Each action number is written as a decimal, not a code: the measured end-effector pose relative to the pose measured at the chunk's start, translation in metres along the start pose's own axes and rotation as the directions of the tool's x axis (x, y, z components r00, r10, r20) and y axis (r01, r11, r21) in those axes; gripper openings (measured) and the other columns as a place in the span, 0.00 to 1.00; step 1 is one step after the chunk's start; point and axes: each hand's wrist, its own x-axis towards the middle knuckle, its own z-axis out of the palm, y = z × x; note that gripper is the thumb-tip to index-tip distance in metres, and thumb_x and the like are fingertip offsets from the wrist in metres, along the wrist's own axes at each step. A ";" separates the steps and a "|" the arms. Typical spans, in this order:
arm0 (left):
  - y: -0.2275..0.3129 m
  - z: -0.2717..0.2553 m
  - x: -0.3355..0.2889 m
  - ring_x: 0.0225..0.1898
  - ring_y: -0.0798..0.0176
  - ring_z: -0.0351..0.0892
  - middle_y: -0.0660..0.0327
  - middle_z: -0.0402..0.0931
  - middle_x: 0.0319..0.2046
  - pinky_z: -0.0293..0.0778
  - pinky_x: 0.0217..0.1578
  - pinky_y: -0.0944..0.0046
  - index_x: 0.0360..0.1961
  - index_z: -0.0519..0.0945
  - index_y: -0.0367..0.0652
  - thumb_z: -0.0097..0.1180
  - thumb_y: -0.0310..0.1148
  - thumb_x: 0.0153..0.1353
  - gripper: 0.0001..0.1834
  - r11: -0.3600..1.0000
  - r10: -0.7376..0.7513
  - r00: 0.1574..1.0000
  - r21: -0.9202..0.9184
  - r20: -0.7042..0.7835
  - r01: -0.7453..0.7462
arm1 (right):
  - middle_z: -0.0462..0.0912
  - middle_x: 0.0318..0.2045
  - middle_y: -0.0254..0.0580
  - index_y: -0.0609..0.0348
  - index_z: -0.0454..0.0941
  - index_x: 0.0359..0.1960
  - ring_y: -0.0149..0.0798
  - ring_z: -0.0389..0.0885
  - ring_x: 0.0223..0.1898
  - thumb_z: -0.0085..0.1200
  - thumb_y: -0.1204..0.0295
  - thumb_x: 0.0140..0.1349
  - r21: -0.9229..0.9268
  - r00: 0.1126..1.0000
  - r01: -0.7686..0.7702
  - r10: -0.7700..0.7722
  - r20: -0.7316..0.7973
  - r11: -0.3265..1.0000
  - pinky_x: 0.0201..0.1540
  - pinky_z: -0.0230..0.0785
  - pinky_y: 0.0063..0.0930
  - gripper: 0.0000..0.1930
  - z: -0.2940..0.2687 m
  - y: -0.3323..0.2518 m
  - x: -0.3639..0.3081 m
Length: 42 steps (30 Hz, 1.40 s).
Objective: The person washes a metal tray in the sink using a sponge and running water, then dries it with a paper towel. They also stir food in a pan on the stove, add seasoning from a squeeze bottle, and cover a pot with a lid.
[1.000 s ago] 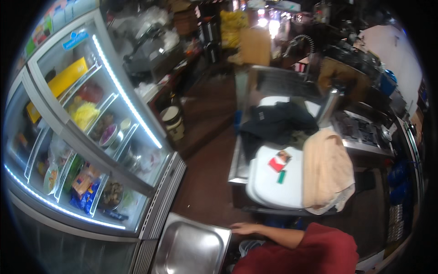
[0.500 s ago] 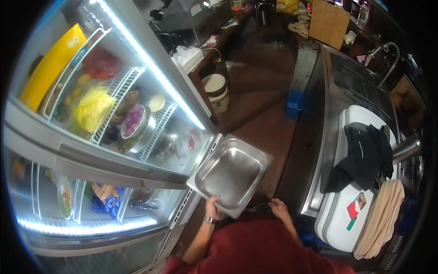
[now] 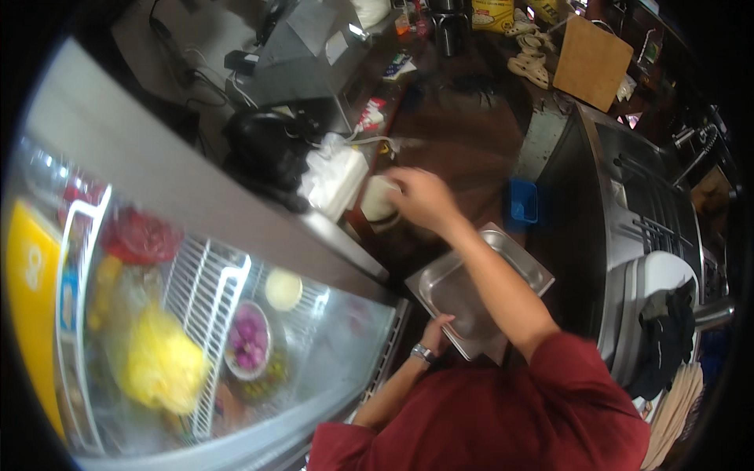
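Note:
My left hand (image 3: 437, 333) is closed on the near rim of a rectangular stainless steel pan (image 3: 454, 292), its thumb over the edge. No contents show in the part of the pan I can see. My right forearm crosses above the pan and hides its middle. My right hand (image 3: 425, 198) is stretched forward beyond the pan, in front of a bucket's white lid (image 3: 378, 198). Its fingers are bent and blurred, so I cannot tell whether they hold anything.
On my left stands a lit glass-fronted refrigerator holding a yellow bag (image 3: 163, 359) and a bowl of purple onions (image 3: 250, 337). White plastic bags (image 3: 331, 177) lie beyond it. A blue bin (image 3: 524, 201) is on the floor by the steel sink counter (image 3: 620, 188) on my right.
My right hand has risen from beside my body and reached forward over the pan. The view has swung left, and the pan has shifted right in it, still in my left hand.

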 end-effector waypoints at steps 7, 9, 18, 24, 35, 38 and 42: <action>0.050 0.014 0.042 0.37 0.60 0.79 0.59 0.78 0.35 0.76 0.39 0.61 0.40 0.76 0.39 0.57 0.34 0.56 0.13 0.994 -0.019 0.998 0.107 0.056 0.013 | 0.80 0.44 0.49 0.56 0.77 0.46 0.50 0.75 0.49 0.55 0.72 0.53 -0.283 0.730 0.648 -0.472 0.494 0.707 0.53 0.65 0.40 0.17 0.105 -0.004 0.206; 0.063 0.021 0.041 0.35 0.61 0.79 0.60 0.78 0.34 0.75 0.39 0.62 0.40 0.76 0.39 0.58 0.34 0.55 0.14 0.992 0.016 0.999 0.123 0.037 -0.020 | 0.81 0.37 0.47 0.57 0.77 0.44 0.48 0.78 0.42 0.55 0.72 0.54 -0.024 0.768 0.595 -0.560 0.312 0.803 0.47 0.69 0.38 0.14 0.094 0.000 0.252; 0.093 0.002 0.035 0.43 0.56 0.79 0.54 0.78 0.41 0.74 0.48 0.56 0.48 0.72 0.34 0.54 0.34 0.57 0.19 0.999 0.046 0.998 -0.028 0.034 -0.046 | 0.81 0.43 0.42 0.52 0.73 0.55 0.34 0.79 0.40 0.54 0.69 0.61 0.352 0.581 0.140 -0.365 0.727 0.925 0.45 0.74 0.27 0.19 -0.002 -0.055 0.253; 0.095 0.000 0.041 0.42 0.55 0.79 0.55 0.78 0.41 0.74 0.48 0.55 0.46 0.73 0.37 0.54 0.33 0.57 0.16 0.999 0.016 0.998 0.035 0.055 -0.018 | 0.82 0.40 0.55 0.64 0.80 0.35 0.54 0.80 0.46 0.48 0.71 0.56 -0.296 0.756 0.507 -0.253 0.604 0.809 0.49 0.72 0.48 0.11 0.078 -0.030 0.223; 0.092 -0.010 0.038 0.37 0.58 0.80 0.55 0.79 0.37 0.76 0.41 0.60 0.45 0.74 0.35 0.54 0.35 0.58 0.17 0.998 0.011 0.999 0.057 0.051 -0.014 | 0.81 0.31 0.37 0.64 0.79 0.38 0.32 0.78 0.33 0.55 0.74 0.49 0.524 0.719 0.221 -0.500 0.483 0.823 0.32 0.73 0.28 0.13 -0.051 -0.078 0.256; 0.097 0.004 0.027 0.41 0.57 0.79 0.54 0.78 0.41 0.75 0.44 0.58 0.46 0.74 0.34 0.54 0.35 0.58 0.18 0.999 -0.001 0.997 0.032 0.073 -0.002 | 0.78 0.48 0.49 0.58 0.74 0.53 0.41 0.79 0.46 0.57 0.72 0.47 0.130 0.528 0.417 -0.356 0.771 0.899 0.47 0.72 0.33 0.27 0.020 -0.058 0.234; 0.086 0.002 0.034 0.36 0.59 0.81 0.56 0.79 0.38 0.77 0.38 0.60 0.44 0.76 0.36 0.55 0.35 0.57 0.16 0.998 -0.039 0.999 0.049 0.035 0.037 | 0.76 0.52 0.55 0.63 0.75 0.53 0.52 0.72 0.57 0.52 0.76 0.47 -0.352 0.598 0.441 0.022 0.801 0.826 0.62 0.61 0.38 0.26 0.111 0.001 0.228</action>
